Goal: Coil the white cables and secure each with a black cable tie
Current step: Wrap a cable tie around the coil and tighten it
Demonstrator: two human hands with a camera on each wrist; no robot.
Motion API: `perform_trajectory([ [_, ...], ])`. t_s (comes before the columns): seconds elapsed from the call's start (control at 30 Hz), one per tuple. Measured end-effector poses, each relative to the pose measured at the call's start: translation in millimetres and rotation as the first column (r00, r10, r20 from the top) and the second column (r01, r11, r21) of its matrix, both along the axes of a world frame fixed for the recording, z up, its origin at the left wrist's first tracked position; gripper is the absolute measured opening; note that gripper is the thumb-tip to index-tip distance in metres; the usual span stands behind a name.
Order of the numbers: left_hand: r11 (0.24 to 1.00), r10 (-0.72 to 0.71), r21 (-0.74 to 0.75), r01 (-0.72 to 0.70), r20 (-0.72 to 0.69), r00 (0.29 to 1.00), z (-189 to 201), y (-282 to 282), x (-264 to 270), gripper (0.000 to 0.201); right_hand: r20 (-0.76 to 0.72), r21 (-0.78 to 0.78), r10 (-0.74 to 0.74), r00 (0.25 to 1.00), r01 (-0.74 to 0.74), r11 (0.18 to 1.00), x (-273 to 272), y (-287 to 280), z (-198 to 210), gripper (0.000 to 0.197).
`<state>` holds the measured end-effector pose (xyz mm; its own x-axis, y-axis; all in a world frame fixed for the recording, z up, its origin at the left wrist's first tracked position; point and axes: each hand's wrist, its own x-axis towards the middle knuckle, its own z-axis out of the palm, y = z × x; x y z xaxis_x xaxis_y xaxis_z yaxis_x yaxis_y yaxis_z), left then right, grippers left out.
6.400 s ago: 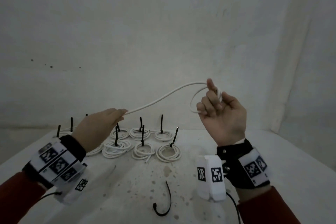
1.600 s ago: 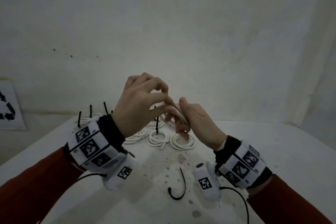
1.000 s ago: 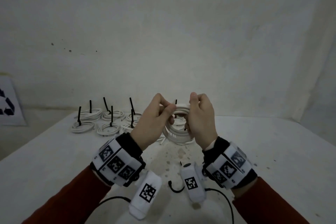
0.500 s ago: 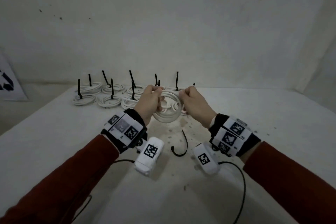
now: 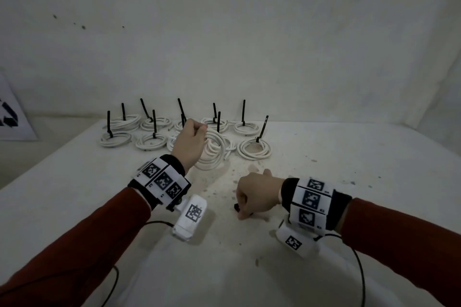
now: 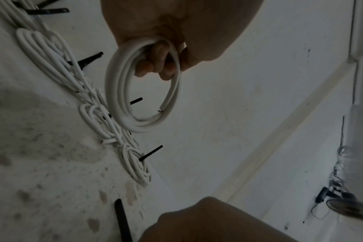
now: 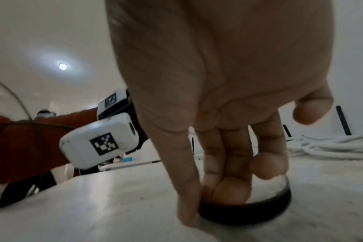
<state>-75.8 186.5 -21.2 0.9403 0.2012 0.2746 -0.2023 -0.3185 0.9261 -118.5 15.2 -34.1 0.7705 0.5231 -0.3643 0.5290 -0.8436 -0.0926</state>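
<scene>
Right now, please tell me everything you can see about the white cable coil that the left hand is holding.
The white cable coil is a smooth, round cable that looks plastic-coated, wound into several loose loops forming one ring. No black tie is on it yet. One cut end shows on the inner side of the ring, away from the fingers. The left hand grips its top, fingers curled through the ring, so it hangs upright above the white table, in front of the tied coils. Nothing else appears to touch it.

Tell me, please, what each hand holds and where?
Left hand grips the white cable coil at its top. Right hand pinches the black cable tie on the table.
</scene>
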Motion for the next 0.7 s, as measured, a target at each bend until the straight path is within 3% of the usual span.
perform_trajectory([
  [0.1, 0.999, 0.025, -0.03, -0.025, 0.025, 0.999, 2.3, 8.2, 3.9, 0.016, 0.053, 0.19, -0.051, 0.997, 0.04, 0.981, 1.7, -5.5, 13.8, 0.024],
  [0.17, 0.997, 0.038, -0.07, -0.035, 0.035, 0.999, 4.9, 14.3, 6.1, 0.014, 0.093, 0.425, -0.114, 0.989, 0.064, 0.903, 2.9, -13.4, 28.8, 0.017],
  [0.2, 0.995, 0.045, -0.092, -0.041, 0.041, 0.998, 6.4, 17.1, 7.0, 0.013, 0.064, 0.567, -0.161, 0.985, 0.097, 0.818, 2.2, -18.0, 37.3, 0.014],
  [0.27, 0.991, 0.059, -0.124, -0.052, 0.054, 0.997, 9.8, 20.7, 8.3, 0.015, -0.059, 0.806, -0.201, 0.978, 0.166, 0.569, -1.3, -26.6, 54.1, 0.014],
  [0.33, 0.986, 0.063, -0.156, -0.053, 0.062, 0.996, 13.8, 21.1, 8.2, 0.018, -0.151, 0.921, -0.158, 0.976, 0.197, 0.337, -8.6, -32.6, 68.6, 0.01],
  [0.4, 0.982, 0.055, -0.183, -0.04, 0.074, 0.996, 18.4, 18.1, 7.8, 0.019, -0.191, 0.954, -0.098, 0.977, 0.209, 0.217, -16.5, -33.8, 78.0, 0.007],
  [0.53, 0.982, 0.024, -0.188, -0.002, 0.119, 0.993, 28.6, 2.1, 2.5, 0.02, -0.213, 0.958, -0.023, 0.977, 0.214, 0.192, -19.1, -26.2, 76.1, 0.007],
  [0.7, 0.974, -0.053, -0.207, 0.093, 0.189, 0.981, 41.3, -19.8, -11.2, 0.017, -0.194, 0.969, -0.074, 0.978, 0.203, 0.14, -9.4, -16.1, 64.8, 0.008],
])
